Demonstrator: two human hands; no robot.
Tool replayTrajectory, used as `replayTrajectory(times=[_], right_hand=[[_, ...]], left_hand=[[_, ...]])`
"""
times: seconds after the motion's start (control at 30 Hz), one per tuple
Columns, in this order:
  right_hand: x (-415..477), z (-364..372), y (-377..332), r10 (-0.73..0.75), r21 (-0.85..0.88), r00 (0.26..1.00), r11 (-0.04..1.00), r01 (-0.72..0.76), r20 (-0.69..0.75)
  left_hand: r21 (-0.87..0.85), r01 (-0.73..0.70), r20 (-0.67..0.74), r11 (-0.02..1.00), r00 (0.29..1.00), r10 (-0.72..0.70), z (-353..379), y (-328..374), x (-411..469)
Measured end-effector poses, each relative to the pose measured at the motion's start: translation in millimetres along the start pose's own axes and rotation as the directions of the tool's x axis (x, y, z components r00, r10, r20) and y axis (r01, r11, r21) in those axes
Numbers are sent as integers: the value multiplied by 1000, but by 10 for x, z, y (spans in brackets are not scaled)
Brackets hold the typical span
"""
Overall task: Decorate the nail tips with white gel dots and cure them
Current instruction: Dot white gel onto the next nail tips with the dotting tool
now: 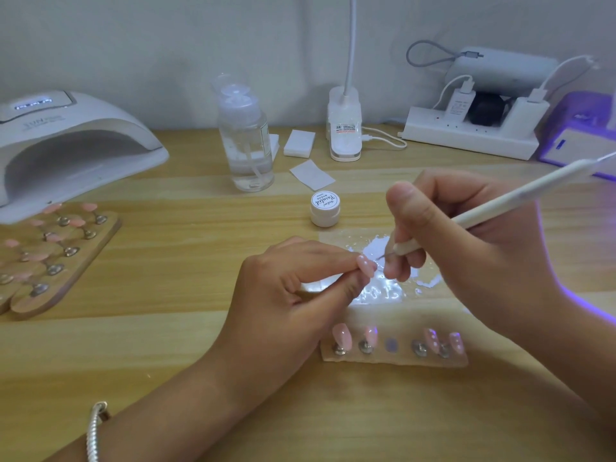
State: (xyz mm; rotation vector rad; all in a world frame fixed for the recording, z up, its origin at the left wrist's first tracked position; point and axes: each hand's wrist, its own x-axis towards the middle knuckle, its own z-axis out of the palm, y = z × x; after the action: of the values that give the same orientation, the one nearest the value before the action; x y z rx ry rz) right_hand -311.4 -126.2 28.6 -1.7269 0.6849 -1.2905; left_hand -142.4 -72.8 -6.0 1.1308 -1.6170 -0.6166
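Left hand [293,288] grip pinches glossy pink almond nail tip [366,265]. Right hand [473,261] grip holds slim white dotting pen [520,196]; needle just right of that tip, shaft slanting up-right.

My left hand [293,291] sits centre frame, thumb and forefinger pinching a nail tip [365,264]. My right hand [466,241] is just beside it, fingers [405,211] curled round a dotting pen [506,200] in a writing grip. Both forearms angle inward.
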Motion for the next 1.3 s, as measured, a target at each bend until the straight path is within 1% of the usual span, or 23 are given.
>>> replayTrajectory(times=[0.1, 0.23, 0.77, 1.0, 1.13, 1.3], right_hand=[[-22, 20, -2, 17, -18, 1000, 1000, -16, 19], [-30, 31, -10, 24, -36, 999, 999, -23, 31], [-18, 36, 12, 9, -122, 999, 992, -4, 38], [-23, 38, 9, 14, -95, 999, 995, -10, 43], [-19, 39, 0, 16, -111, 999, 994, -11, 49], [-4, 27, -42, 25, -60, 1000, 998, -24, 14]], left_hand=[[39, -32, 9, 999, 999, 32, -10, -2, 4], [50, -48, 26, 998, 999, 47, -16, -7, 12], [42, -49, 26, 998, 999, 48, -9, 0, 22], [44, -46, 29, 998, 999, 45, -8, 3, 19], [42, -47, 27, 998, 999, 45, -14, 11, 18], [36, -26, 4, 999, 1000, 26, -3, -3, 10]])
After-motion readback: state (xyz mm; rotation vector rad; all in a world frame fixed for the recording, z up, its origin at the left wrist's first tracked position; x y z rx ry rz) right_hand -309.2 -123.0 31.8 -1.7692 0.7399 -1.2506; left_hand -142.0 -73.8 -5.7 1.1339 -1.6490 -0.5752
